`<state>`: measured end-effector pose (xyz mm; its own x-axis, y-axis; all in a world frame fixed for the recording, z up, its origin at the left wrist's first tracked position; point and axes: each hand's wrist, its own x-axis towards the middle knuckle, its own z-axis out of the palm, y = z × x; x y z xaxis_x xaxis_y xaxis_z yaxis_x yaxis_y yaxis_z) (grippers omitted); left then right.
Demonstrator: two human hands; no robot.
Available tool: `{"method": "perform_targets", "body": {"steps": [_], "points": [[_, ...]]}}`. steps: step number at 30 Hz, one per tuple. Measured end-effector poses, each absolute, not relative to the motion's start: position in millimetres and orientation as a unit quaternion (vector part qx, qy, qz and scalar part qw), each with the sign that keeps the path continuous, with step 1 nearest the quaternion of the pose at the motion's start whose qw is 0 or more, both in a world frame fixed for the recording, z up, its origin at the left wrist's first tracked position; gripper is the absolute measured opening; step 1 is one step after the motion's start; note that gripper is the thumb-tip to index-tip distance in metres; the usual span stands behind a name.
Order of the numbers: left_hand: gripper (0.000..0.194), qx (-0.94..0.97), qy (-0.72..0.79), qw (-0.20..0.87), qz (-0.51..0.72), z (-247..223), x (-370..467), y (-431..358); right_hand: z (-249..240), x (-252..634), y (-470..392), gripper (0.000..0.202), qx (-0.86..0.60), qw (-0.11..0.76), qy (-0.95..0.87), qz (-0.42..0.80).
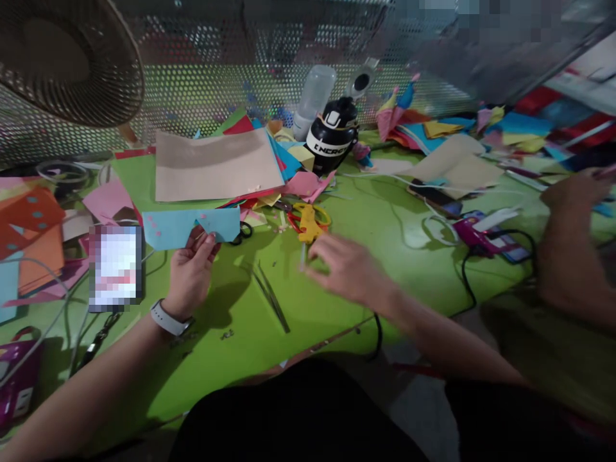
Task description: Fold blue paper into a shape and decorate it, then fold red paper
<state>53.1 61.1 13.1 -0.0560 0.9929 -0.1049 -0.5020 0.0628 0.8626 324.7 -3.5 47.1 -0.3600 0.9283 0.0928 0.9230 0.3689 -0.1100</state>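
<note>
Head view: the left hand (190, 282) pinches the blue paper (168, 229) at its lower edge, and the paper's long side runs left to right above the fingers. The right hand (351, 269) is blurred, so I cannot tell if it grasps something. The yellow tool (309, 226) lies just beyond its fingers, much nearer to it than to the left one. The tweezers (273, 301) lie between both hands, slanting from far left to near right.
</note>
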Motion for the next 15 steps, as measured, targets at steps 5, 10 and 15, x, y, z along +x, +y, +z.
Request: {"method": "perform_targets", "body": {"steps": [5,10,15], "points": [[0.033,0.295,0.393,0.616,0.616,14,52,63,42,263,-39,0.033,-0.474,-0.091,-0.858,0.172],[0.031,0.301,0.395,0.613,0.614,12,51,67,38,272,-38,0.016,-0.536,-0.055,-0.822,0.181],[0.029,0.303,0.405,0.609,0.611,9,51,68,54,300,-24,0.015,-0.560,0.085,-0.796,0.213]]}}
